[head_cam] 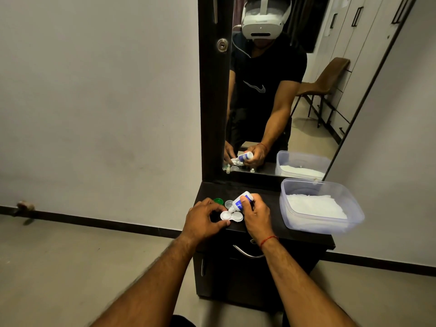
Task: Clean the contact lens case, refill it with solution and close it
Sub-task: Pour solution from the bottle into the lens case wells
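Note:
The white contact lens case (236,217) lies open on the dark dresser top (278,226), two round wells side by side. My left hand (203,220) pinches its left end between thumb and fingers. My right hand (256,214) grips a small white solution bottle (239,202) with a blue label, tilted nozzle-down over the left well. A green cap (219,201) and a clear cap (228,204) lie just behind the case.
A clear plastic tub (349,224) holding white tissues stands on the right of the dresser top. A tall mirror (306,95) rises behind. A drawer handle (247,253) sits below the front edge. Grey wall and floor lie to the left.

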